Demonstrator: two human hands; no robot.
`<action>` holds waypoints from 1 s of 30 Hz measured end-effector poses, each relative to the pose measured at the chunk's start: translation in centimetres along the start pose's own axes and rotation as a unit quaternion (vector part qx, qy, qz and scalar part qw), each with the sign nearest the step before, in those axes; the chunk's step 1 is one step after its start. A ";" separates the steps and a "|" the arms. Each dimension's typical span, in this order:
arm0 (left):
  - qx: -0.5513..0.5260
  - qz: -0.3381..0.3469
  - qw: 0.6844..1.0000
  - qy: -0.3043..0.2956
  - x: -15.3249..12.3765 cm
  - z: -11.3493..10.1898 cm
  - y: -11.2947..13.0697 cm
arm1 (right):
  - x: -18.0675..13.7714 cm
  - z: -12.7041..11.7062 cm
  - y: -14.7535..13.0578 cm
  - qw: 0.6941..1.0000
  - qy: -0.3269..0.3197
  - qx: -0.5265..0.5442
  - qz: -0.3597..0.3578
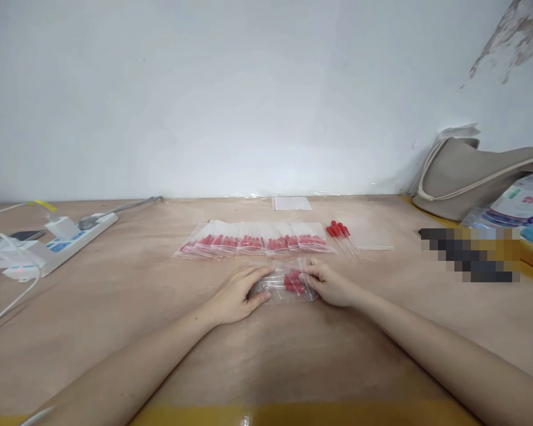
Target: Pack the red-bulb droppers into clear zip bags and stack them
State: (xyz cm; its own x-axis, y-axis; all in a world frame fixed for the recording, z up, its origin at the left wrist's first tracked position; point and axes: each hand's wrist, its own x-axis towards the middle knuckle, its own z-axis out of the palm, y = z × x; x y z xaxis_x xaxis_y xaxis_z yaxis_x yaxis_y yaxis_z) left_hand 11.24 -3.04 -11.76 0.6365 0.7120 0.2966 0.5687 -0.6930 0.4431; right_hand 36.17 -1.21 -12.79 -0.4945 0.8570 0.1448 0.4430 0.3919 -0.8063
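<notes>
We hold 1 clear zip bag (281,299) flat on the table (266,367), centred in front of us, with red-bulbed droppers (294,281) inside. Our right hand (333,284) pinches the bag's right edge, beside the bulbs, between thumb and fingertips. Our left hand (237,293) touches the opposite end, thumb and fingers parted around it; we cannot tell whether they grip or merely steady it. Nor can we tell whether the seal is closed.

To handle this step well, we judge that we should steady the left end lightly, keep bulbs and stems clear of the seal, and press evenly along the strip without bending the stems.

Count:
- Hands: 2.
- Filled bags (251,229) in the overlapping row beyond: at least 5; the overlap hides the exact total.
- Loose droppers (337,229): at least 4.
- Flat bag by the wall (292,203): 1.
- Power strip (77,247): 1.
</notes>
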 end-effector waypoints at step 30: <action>0.000 0.007 1.000 0.000 -0.1 0.0 -0.1 | 4.4 -9.5 4.3 0.870 0.230 -0.307 0.308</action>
State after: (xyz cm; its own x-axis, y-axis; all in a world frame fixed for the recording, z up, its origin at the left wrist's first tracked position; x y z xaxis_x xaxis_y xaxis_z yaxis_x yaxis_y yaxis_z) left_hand 11.16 -3.01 -11.85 0.6446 0.7020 0.3029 0.5596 -0.7032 0.4387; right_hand 42.98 7.36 -10.17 0.2675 0.9560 0.1207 0.9046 -0.2060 -0.3731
